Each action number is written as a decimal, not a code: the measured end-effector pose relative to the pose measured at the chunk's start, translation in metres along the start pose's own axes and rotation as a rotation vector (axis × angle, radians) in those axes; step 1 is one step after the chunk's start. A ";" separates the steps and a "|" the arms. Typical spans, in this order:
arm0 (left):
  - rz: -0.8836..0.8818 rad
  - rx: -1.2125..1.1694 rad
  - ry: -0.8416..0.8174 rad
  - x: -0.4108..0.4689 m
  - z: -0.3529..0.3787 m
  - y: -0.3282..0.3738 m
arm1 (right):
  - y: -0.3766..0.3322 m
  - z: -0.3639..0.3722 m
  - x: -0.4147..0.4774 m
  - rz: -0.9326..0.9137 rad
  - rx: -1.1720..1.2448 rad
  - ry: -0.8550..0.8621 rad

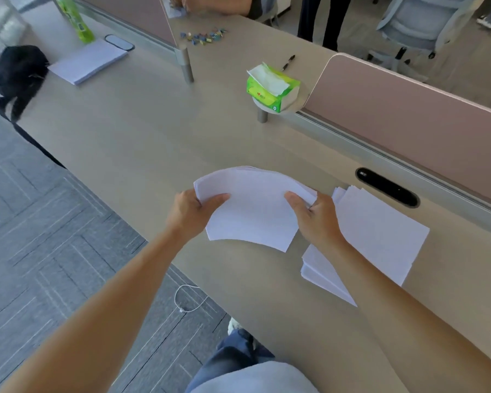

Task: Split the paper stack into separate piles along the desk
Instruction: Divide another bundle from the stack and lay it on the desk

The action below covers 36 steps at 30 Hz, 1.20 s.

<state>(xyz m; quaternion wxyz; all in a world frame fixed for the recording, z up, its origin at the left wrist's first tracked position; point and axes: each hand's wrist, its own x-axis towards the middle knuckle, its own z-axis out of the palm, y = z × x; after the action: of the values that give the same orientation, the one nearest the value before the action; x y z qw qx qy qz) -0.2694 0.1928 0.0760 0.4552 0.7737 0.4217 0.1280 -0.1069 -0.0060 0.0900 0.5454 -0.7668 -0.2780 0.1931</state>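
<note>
Along the desk's (142,131) far edge sit a tissue pack (272,87), a pen (288,62) and, leftward, a paper pile (88,61). Near the front edge, left hand (192,212) and right hand (316,219) grip a bowed sheaf (253,205), fingers curled round its sides, just left of the loose stack (380,231).

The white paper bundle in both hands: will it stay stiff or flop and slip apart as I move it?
Likely floppy: the white paper bundle arches between the left hand and right hand. Sheets probably slide easily; its far edges are fanned, like the loose white pile lying on the beige desk beside it.
</note>
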 end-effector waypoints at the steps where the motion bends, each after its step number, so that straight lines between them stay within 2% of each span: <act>1: 0.000 -0.019 0.030 -0.005 -0.009 0.005 | -0.008 0.000 0.004 -0.013 0.015 -0.016; 9: 0.089 -0.253 0.184 -0.051 -0.101 0.032 | -0.089 0.037 0.035 -0.131 0.183 -0.243; 17: 0.123 -0.298 0.406 -0.059 -0.198 -0.014 | -0.150 0.147 0.044 -0.140 0.333 -0.344; 25: 0.182 -0.295 0.572 -0.037 -0.334 -0.110 | -0.228 0.309 0.031 -0.145 0.339 -0.347; 31: 0.116 -0.469 0.599 -0.016 -0.430 -0.155 | -0.272 0.411 0.021 -0.161 0.374 -0.406; 36: 0.093 -0.574 0.572 0.023 -0.468 -0.177 | -0.289 0.469 0.031 -0.261 0.265 -0.316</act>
<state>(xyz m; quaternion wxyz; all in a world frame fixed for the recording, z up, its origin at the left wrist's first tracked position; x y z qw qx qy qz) -0.6232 0.5302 0.1868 0.5107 0.5666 0.4431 0.4709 -0.4269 0.4284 0.2080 0.6113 -0.6065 -0.4288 0.2731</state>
